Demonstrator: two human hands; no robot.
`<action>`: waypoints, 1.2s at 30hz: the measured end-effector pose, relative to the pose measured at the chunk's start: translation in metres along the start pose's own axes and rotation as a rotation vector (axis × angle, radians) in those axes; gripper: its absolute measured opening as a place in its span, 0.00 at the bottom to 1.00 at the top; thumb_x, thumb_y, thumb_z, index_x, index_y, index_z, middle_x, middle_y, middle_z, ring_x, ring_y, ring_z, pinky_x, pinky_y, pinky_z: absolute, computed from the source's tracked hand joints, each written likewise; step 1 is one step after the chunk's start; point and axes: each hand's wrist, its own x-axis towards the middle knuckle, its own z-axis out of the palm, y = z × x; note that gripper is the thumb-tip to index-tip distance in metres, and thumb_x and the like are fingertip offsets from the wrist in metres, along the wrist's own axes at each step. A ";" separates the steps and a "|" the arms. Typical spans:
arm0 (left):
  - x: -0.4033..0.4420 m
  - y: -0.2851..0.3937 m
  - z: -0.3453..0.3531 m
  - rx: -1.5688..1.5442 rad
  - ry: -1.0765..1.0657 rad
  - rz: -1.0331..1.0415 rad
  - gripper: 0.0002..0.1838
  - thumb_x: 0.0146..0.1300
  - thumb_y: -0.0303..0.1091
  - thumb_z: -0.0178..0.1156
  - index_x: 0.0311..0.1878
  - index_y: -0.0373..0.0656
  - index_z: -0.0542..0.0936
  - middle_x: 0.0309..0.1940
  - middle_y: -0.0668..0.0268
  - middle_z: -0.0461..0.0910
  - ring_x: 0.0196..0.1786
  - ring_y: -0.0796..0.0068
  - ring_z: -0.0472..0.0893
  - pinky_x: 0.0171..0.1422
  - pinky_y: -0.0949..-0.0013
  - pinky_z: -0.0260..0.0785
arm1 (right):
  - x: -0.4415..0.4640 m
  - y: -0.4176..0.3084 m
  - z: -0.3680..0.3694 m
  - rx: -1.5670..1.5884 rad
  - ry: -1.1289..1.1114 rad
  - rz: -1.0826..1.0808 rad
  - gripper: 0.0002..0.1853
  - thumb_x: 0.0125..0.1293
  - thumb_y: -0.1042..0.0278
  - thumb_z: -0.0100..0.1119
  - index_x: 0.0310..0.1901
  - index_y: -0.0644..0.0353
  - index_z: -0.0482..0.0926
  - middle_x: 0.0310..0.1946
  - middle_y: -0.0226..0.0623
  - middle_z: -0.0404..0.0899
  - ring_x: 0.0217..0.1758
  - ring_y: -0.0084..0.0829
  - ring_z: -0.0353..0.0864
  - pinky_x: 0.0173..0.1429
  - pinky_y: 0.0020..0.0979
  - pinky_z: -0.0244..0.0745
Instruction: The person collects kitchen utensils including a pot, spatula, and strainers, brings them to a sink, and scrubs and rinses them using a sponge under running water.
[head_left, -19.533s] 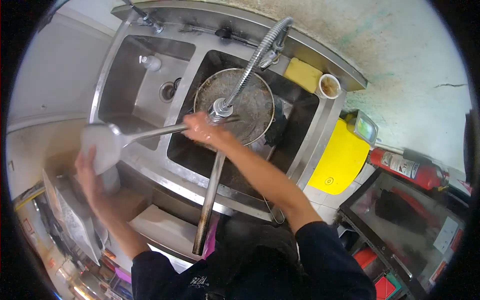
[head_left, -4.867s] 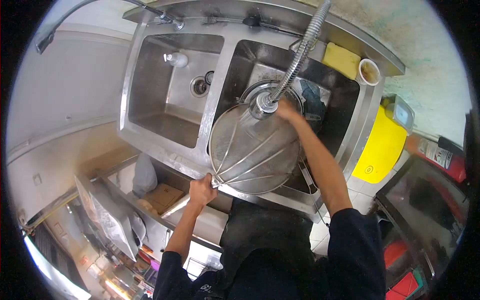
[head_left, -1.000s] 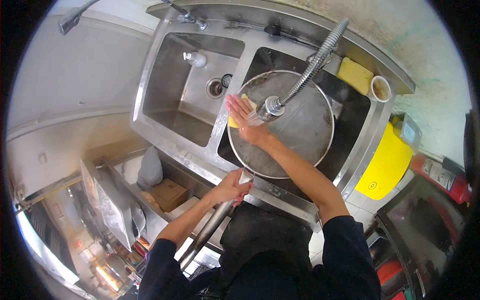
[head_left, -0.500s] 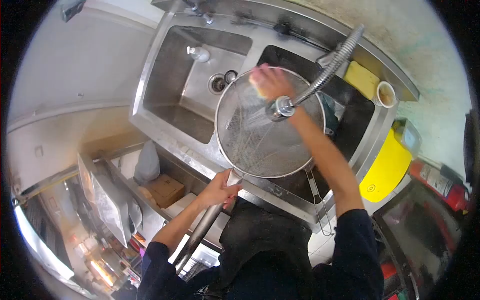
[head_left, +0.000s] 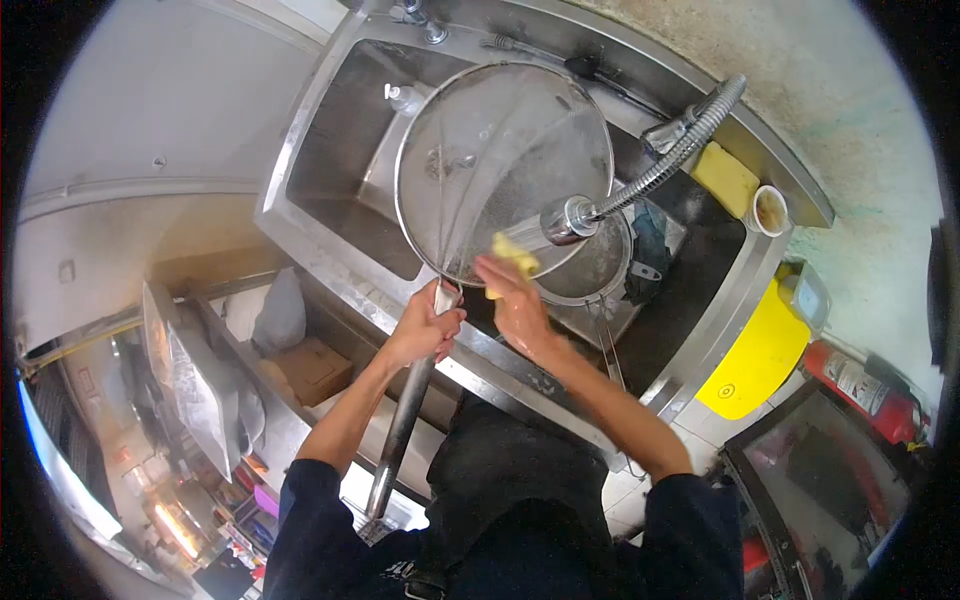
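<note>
A large round mesh strainer (head_left: 510,130) is held over the double sink, tilted across both basins. Its long metal handle runs down toward my body, and my left hand (head_left: 428,325) is wrapped round it just below the rim. My right hand (head_left: 515,305) presses a yellow sponge (head_left: 515,255) at the lower rim of the strainer, near the handle. Water streams from the spray faucet head (head_left: 570,219) onto the mesh beside the sponge. Under it, in the right basin, a smaller strainer (head_left: 590,268) lies with its wire handle toward me.
A white pump bottle (head_left: 403,98) stands in the left basin (head_left: 340,130). On the right ledge are a yellow sponge block (head_left: 725,178) and a white cup (head_left: 768,210). Beyond hang a bright yellow container (head_left: 757,355) and a fire extinguisher (head_left: 860,390). A cardboard box (head_left: 312,370) sits on a lower shelf.
The strainer has shifted up and left, uncovering the smaller strainer. My right hand has moved down from the far part of the mesh to the rim by the handle.
</note>
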 end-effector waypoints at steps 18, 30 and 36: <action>-0.008 0.024 -0.017 0.045 0.100 0.059 0.10 0.59 0.20 0.50 0.42 0.41 0.62 0.15 0.69 0.63 0.10 0.83 0.62 0.10 0.73 0.57 | 0.111 0.041 -0.091 -0.998 0.167 -0.143 0.36 0.51 0.81 0.55 0.64 0.56 0.60 0.60 0.50 0.64 0.63 0.49 0.64 0.67 0.49 0.55; 0.010 0.023 -0.004 -0.029 0.015 0.040 0.12 0.58 0.20 0.52 0.42 0.41 0.62 0.13 0.71 0.62 0.09 0.83 0.60 0.09 0.73 0.56 | 0.135 0.038 -0.034 -0.150 0.305 -0.348 0.33 0.51 0.89 0.42 0.63 0.64 0.60 0.63 0.56 0.59 0.69 0.50 0.55 0.71 0.45 0.49; 0.027 0.021 0.009 -0.085 -0.099 0.060 0.10 0.58 0.19 0.49 0.40 0.41 0.63 0.15 0.68 0.65 0.11 0.82 0.62 0.11 0.73 0.59 | 0.125 0.000 0.009 -0.058 0.320 -0.205 0.28 0.50 0.89 0.45 0.57 0.66 0.68 0.60 0.54 0.65 0.67 0.49 0.59 0.71 0.43 0.52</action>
